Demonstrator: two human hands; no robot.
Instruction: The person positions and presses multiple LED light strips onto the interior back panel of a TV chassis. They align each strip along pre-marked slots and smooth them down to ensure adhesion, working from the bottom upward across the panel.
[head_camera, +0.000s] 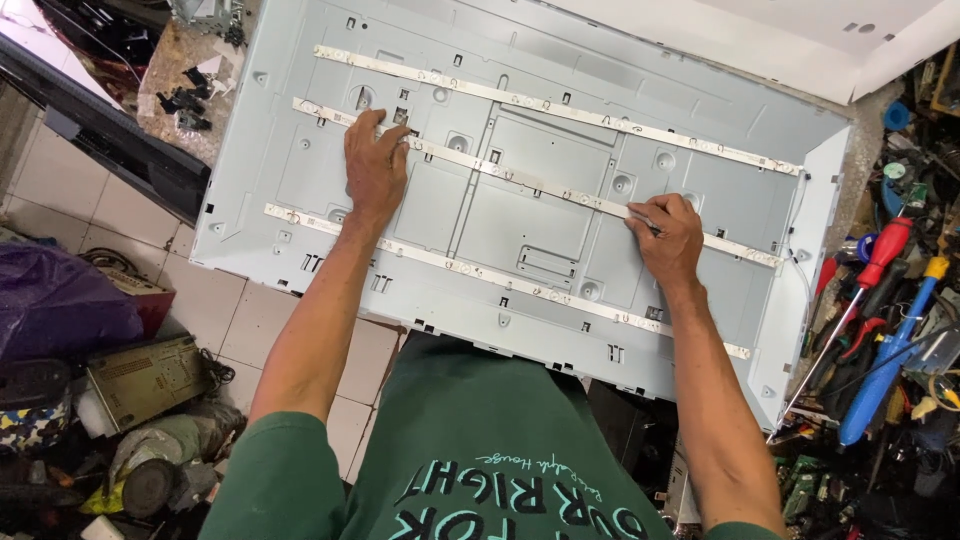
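Note:
A large pale grey metal back panel of a flat screen lies in front of me. Three long white light strips run across it: a far strip, a middle strip and a near strip. My left hand presses flat on the left part of the middle strip, fingers spread. My right hand is curled on the right part of the same strip, fingertips pinching it.
At the right lie several screwdrivers and tools, among them a red-handled one and a blue-handled one. A white sheet lies beyond the panel. A black frame, tiled floor and clutter are at the left.

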